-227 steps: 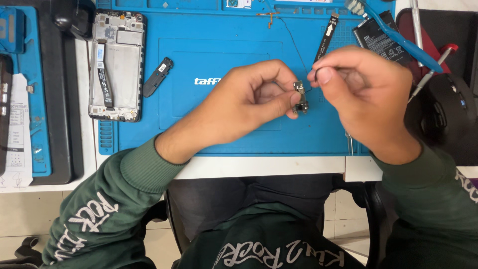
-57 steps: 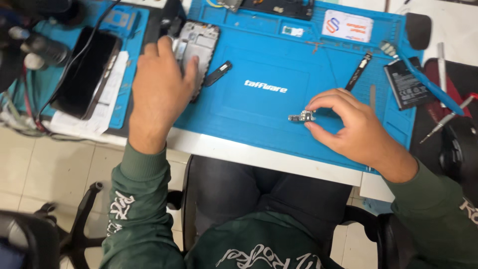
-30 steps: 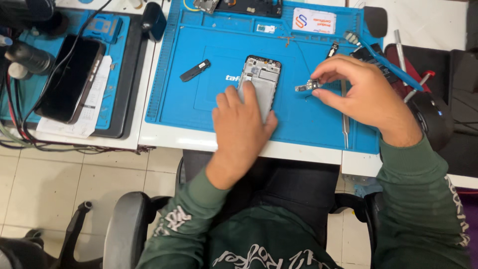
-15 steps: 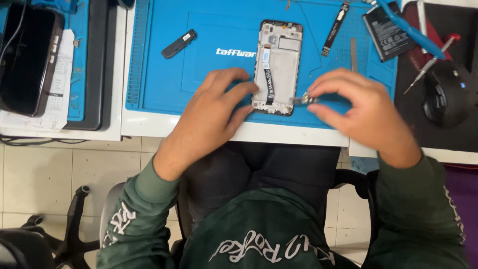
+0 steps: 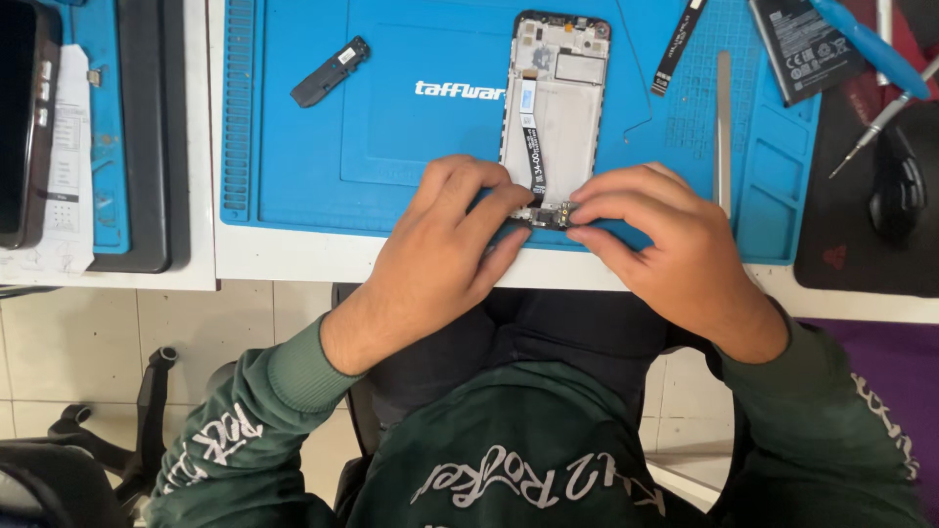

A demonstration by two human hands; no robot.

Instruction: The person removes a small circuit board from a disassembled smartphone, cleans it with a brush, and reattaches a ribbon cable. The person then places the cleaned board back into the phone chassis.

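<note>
A dark phone screen [image 5: 18, 117] is lying at the far left edge on a blue tray, with a white printed paper slip [image 5: 68, 166] sitting just beside and partly under it. White lettering [image 5: 458, 90] is showing on the blue work mat [image 5: 293, 147] just left of the opened phone frame [image 5: 556, 93], where a narrow black strip label with white print [image 5: 533, 152] is running down the frame's middle toward the fingertips. A black rectangular battery with a white-print label [image 5: 804, 49] is lying tilted at the mat's top right corner.
</note>
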